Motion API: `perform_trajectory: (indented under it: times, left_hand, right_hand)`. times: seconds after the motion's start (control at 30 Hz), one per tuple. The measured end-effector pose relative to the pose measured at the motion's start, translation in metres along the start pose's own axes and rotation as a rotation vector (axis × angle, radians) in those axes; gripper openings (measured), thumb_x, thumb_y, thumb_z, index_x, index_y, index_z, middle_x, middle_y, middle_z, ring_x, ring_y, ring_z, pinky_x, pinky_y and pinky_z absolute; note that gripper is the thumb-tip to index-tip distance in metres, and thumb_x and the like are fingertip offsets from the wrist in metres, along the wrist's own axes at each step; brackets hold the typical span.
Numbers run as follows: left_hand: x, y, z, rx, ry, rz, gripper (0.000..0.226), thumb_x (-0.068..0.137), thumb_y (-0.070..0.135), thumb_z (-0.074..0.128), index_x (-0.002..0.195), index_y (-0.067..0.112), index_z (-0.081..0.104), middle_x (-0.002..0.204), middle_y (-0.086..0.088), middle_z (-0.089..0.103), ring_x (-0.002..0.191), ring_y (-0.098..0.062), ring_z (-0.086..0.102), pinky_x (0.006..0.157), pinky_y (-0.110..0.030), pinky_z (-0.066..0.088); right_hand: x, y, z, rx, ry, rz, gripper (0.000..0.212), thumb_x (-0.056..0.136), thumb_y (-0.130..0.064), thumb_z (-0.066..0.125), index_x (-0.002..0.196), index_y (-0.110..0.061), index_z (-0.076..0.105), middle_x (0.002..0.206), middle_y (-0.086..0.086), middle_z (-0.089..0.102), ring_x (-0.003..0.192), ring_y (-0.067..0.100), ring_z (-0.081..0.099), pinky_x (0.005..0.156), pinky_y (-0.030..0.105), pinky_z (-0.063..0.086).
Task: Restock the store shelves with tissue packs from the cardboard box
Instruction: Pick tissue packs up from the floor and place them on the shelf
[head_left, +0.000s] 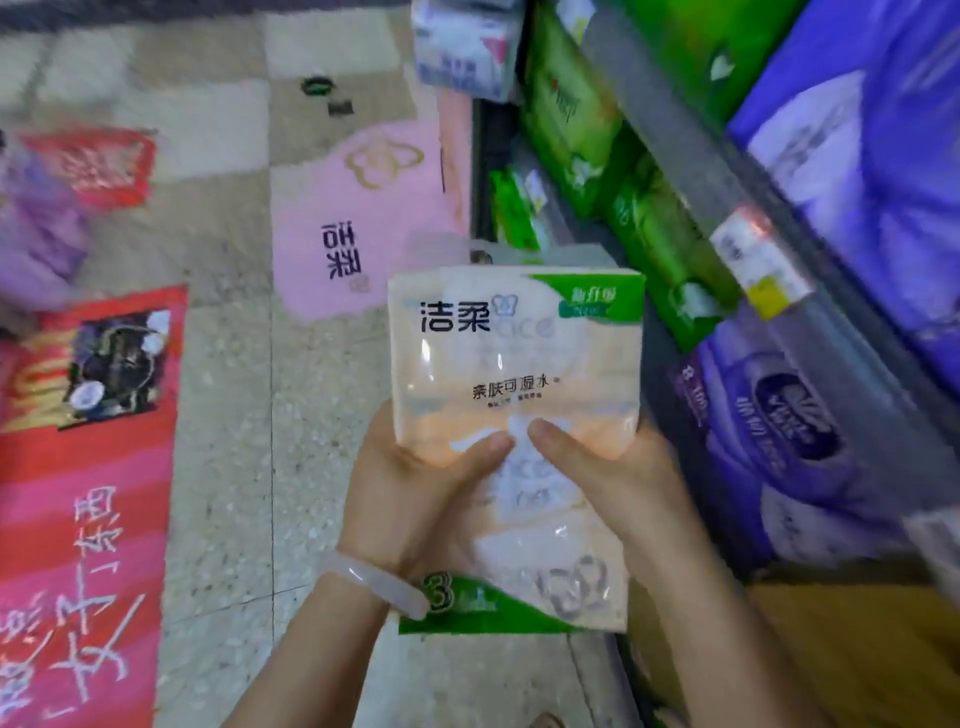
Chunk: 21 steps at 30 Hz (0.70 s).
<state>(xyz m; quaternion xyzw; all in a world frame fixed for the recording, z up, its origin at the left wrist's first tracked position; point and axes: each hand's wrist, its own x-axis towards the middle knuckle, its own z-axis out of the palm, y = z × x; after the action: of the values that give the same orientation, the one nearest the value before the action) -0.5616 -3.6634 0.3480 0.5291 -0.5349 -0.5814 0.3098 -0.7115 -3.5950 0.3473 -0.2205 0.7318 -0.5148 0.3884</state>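
The speckled tile floor (228, 415) fills the left of the view, with a red and pink banner (88, 493) lying flat along its left edge and a pink carton (358, 218) further up. On the right runs the store shelf (691, 171), tilted in this wide view, stocked with green tissue packs (576, 119) on the lower tier and purple tissue bundles (810, 431) nearer the person. A yellow price tag (761, 260) sits on the shelf edge. A brown cardboard box (831, 660) shows at the lower right corner. Both hands hold a peach tissue pack (514, 358) up over the floor, just beside the shelf: the left hand (415, 493) and right hand (613, 483) clasp its lower half, thumbs pressed on its face. A pale bangle (379, 584) circles the left wrist.
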Motion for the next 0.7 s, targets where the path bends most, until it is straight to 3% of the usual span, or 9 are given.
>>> perform_trajectory:
  times: [0.1,0.23,0.33,0.43,0.5,0.6,0.7]
  left_hand:
    - [-0.026,0.056,-0.001,-0.036,-0.147,0.115,0.042,0.052,0.024,0.086,0.091,0.021,0.068,0.083,0.003,0.075,0.078,-0.01,0.072,0.064,-0.025,0.054]
    - [-0.069,0.129,0.002,-0.015,-0.373,0.299,0.051,0.052,0.031,0.083,0.098,0.017,0.067,0.087,0.001,0.076,0.083,-0.016,0.072,0.073,-0.037,0.057]
    - [-0.116,0.179,0.007,0.011,-0.525,0.435,0.052,0.051,0.036,0.084,0.097,0.019,0.067,0.087,0.002,0.075,0.084,-0.018,0.072,0.073,-0.042,0.058]
    - [-0.167,0.218,0.018,0.011,-0.656,0.535,0.058,0.049,0.043,0.084,0.099,0.02,0.067,0.091,0.002,0.075,0.086,-0.015,0.071,0.079,-0.046,0.057]
    - [-0.205,0.238,0.029,-0.025,-0.741,0.567,0.057,0.049,0.039,0.084,0.099,0.018,0.067,0.091,0.0,0.075,0.086,-0.016,0.071,0.08,-0.046,0.057]
    - [-0.27,0.26,0.05,-0.024,-0.881,0.634,0.058,0.051,0.036,0.087,0.102,0.015,0.067,0.092,-0.001,0.075,0.087,-0.014,0.071,0.079,-0.037,0.057]
    - [-0.342,0.27,0.069,-0.067,-0.976,0.703,0.032,0.062,0.015,0.086,0.088,0.018,0.068,0.074,0.01,0.074,0.066,0.006,0.066,0.058,-0.008,0.049]
  right_hand:
    - [-0.049,-0.049,-0.023,0.051,0.14,-0.107,0.024,0.065,-0.016,0.083,0.075,-0.027,0.064,0.062,-0.023,0.067,0.06,-0.016,0.061,0.054,0.003,0.046]
    - [-0.128,-0.098,-0.052,0.155,0.328,-0.173,0.04,0.059,-0.033,0.081,0.094,-0.017,0.07,0.085,-0.007,0.074,0.078,-0.001,0.069,0.072,0.021,0.055]
    - [-0.191,-0.13,-0.078,0.213,0.488,-0.21,0.026,0.066,-0.025,0.082,0.088,-0.019,0.07,0.08,-0.007,0.074,0.069,0.0,0.069,0.062,0.019,0.054]
    - [-0.25,-0.153,-0.108,0.246,0.626,-0.278,0.053,0.055,-0.041,0.084,0.101,-0.019,0.068,0.089,-0.005,0.074,0.08,0.008,0.07,0.072,0.029,0.057]
    - [-0.298,-0.166,-0.13,0.251,0.733,-0.324,0.055,0.053,-0.045,0.084,0.1,-0.024,0.068,0.086,-0.01,0.074,0.079,0.005,0.07,0.069,0.027,0.056]
    - [-0.371,-0.176,-0.163,0.237,0.867,-0.416,0.031,0.066,-0.029,0.081,0.093,-0.028,0.067,0.082,-0.015,0.073,0.073,-0.003,0.068,0.057,0.013,0.05]
    - [-0.444,-0.173,-0.193,0.237,0.996,-0.432,0.028,0.066,-0.025,0.082,0.091,-0.024,0.069,0.08,-0.011,0.074,0.074,0.001,0.069,0.061,0.017,0.053]
